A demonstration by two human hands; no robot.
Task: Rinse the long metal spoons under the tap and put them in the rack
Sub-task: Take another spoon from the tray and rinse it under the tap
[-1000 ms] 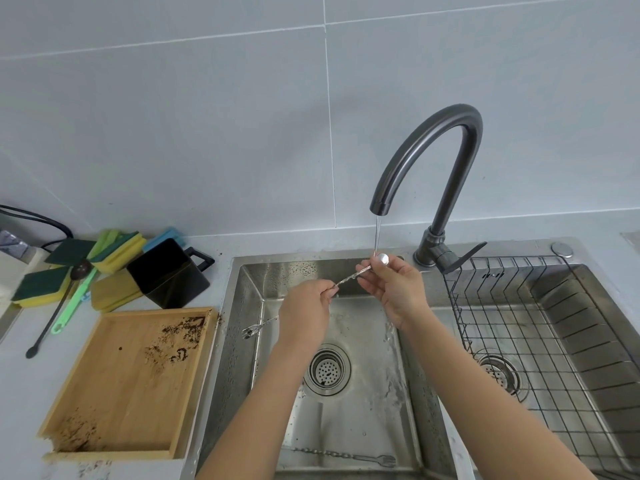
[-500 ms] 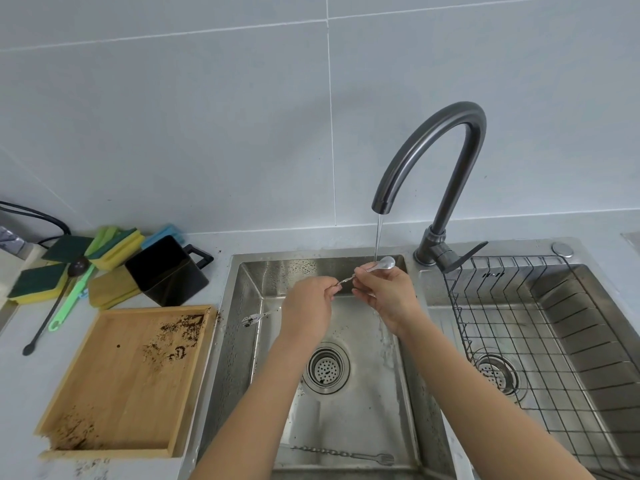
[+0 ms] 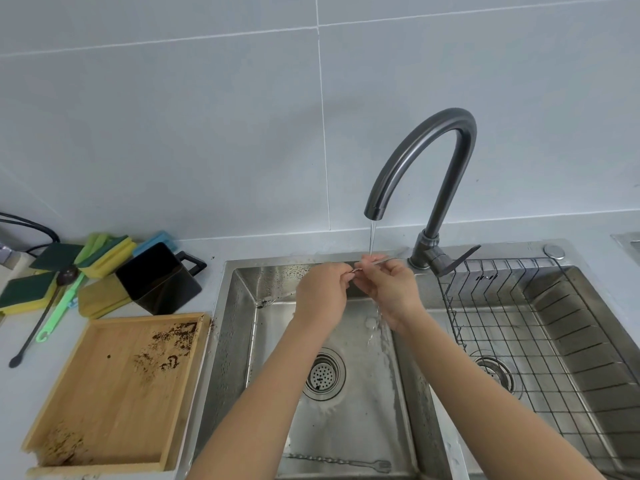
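While water runs from tap [image 3: 429, 161], spoon [image 3: 377, 260] held level under stream over left basin [image 3: 239, 341], pinched by left hand [image 3: 322, 292] and right hand [image 3: 391, 289]. Second utensil [image 3: 339, 462] flat on basin floor. Rack [image 3: 519, 327] to right.

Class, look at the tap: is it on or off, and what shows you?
On. A thin stream falls from the tap spout onto the spoon held in both hands, and water splashes in the sink below.
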